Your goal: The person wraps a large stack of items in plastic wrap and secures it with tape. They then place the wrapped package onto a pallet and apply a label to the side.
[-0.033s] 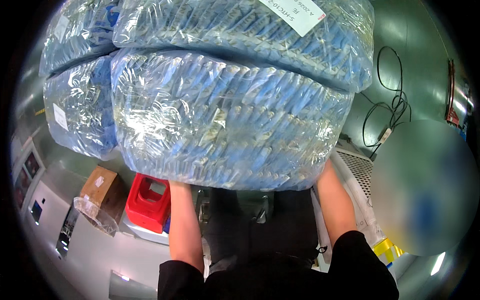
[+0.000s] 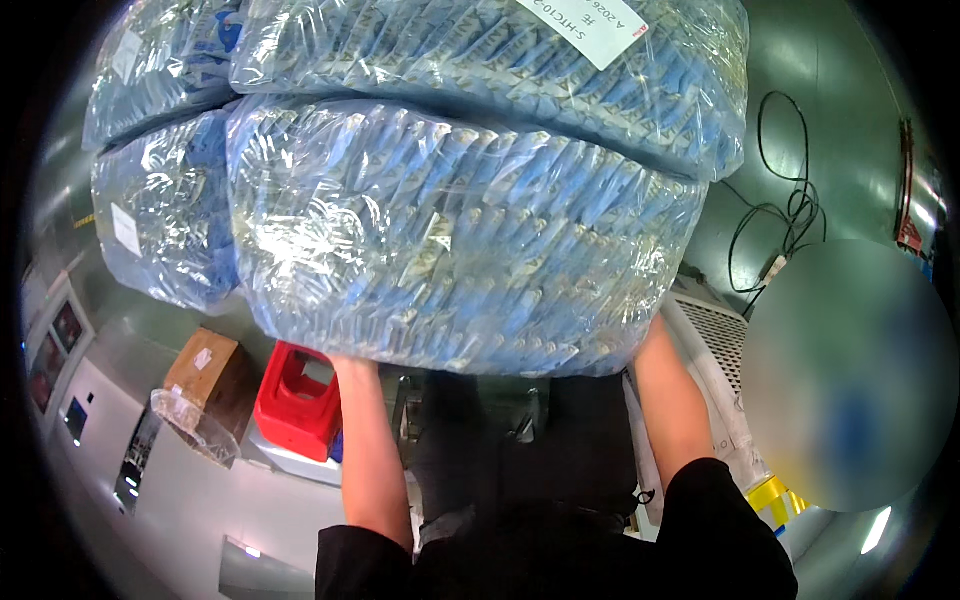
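Observation:
A large clear plastic bag (image 2: pixel 470 240) packed with rows of blue-and-white packets fills the middle of the head view. My left hand (image 2: pixel 350 366) reaches to its near lower left edge, and my right hand (image 2: pixel 652 342) to its near lower right edge. Both hands disappear behind or beneath the bag, so their fingers are hidden and I cannot see what they grip. Directly beyond lies a similar bag (image 2: pixel 440 55) with a white paper label (image 2: pixel 590 28). Two more wrapped bags, one lower (image 2: pixel 165 215) and one upper (image 2: pixel 165 65), sit against them on the left.
A red plastic container (image 2: pixel 298 425) stands left of my left forearm, with a cardboard box (image 2: pixel 212 370) beside it. On the right are a perforated light-coloured panel (image 2: pixel 705 335) and a coiled black cable (image 2: pixel 798 205) on the green floor (image 2: pixel 850 160). A blurred patch hides the far right.
The left-hand bags, the cardboard box and the red container appear slightly farther right in the picture. My arms keep nearly the same pose at the near bag.

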